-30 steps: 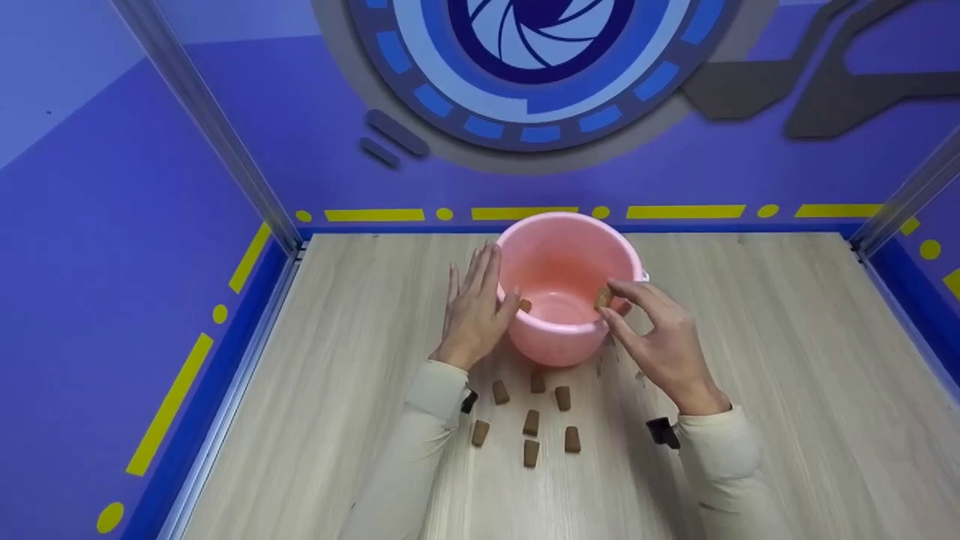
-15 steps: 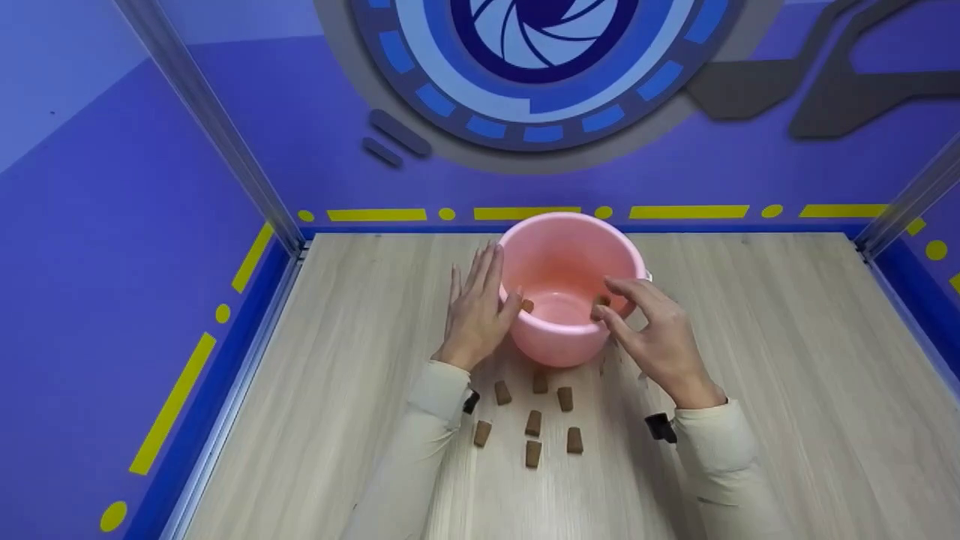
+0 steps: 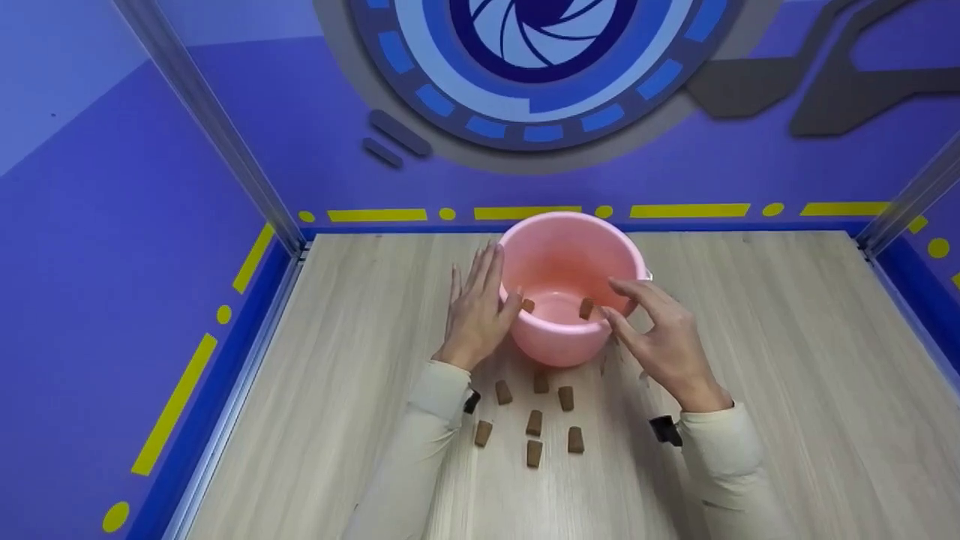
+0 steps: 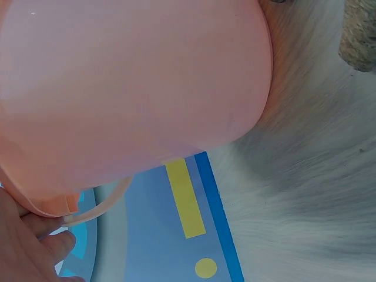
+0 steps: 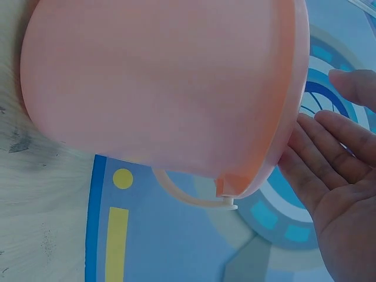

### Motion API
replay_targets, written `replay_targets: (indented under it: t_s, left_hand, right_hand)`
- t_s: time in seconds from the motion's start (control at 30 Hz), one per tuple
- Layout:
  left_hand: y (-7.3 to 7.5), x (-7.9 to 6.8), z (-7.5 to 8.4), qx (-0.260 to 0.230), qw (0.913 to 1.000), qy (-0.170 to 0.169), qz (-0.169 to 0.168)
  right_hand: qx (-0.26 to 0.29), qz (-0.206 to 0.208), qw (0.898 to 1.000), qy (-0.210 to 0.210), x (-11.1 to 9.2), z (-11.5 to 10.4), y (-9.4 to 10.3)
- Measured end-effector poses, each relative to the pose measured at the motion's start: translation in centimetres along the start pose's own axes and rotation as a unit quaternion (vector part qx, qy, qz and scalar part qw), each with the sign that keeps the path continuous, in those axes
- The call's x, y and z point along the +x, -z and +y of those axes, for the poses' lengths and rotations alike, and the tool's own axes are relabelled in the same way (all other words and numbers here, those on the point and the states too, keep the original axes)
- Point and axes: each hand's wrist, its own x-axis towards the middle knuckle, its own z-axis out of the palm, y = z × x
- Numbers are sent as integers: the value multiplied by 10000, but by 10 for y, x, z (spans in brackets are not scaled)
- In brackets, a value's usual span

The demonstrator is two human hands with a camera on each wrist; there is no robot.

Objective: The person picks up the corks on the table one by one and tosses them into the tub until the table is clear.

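A pink bucket (image 3: 559,349) stands on the wooden table. My left hand (image 3: 476,311) rests against its left side, fingers mostly straight outside and the thumb over the rim. At the right of the rim is my right hand (image 3: 664,341), its thumb and fingers apart with nothing between them. In the head view a brown cork (image 3: 586,307) shows inside the bucket near that thumb; I cannot tell whether it is falling or lying. Another cork (image 3: 528,306) shows inside near the left thumb. Several tapered corks lie in front, including a cork (image 3: 534,422) in the middle.
The bucket's white handle (image 5: 188,197) hangs at its far side in the right wrist view. Behind the table (image 3: 360,337) rises a blue patterned wall (image 3: 337,165), with another blue panel (image 3: 112,262) to the left.
My right fingers have parted and let go of the cork, which has moved down and left into the bucket. The left hand stays at the rim. The corks on the table have not moved.
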Motion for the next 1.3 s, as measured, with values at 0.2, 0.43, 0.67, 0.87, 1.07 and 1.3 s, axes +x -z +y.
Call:
replay_targets:
  t_s: [0.2, 0.43, 0.67, 0.87, 1.07, 1.3]
  left_hand:
    - [2, 0, 0, 51, 10000, -9, 13]
    - [2, 0, 1, 123, 9999, -18, 39]
    - [3, 1, 0, 87, 10000, 2, -1]
    - [2, 3, 0, 83, 9999, -58, 44]
    - [2, 3, 0, -13, 10000, -24, 29]
    - [0, 0, -1, -40, 10000, -19, 46]
  right_hand:
    - [31, 77, 9999, -78, -1, 3, 2]
    - [-108, 255, 9996, -69, 2, 5, 4]
    - [-392, 407, 9982, -205, 3, 9, 4]
    - [-529, 368, 9978, -170, 8, 14, 5]
    - [-862, 84, 9953, -423, 16, 24, 5]
    - [-1136, -312, 9911, -626, 22, 39, 2]
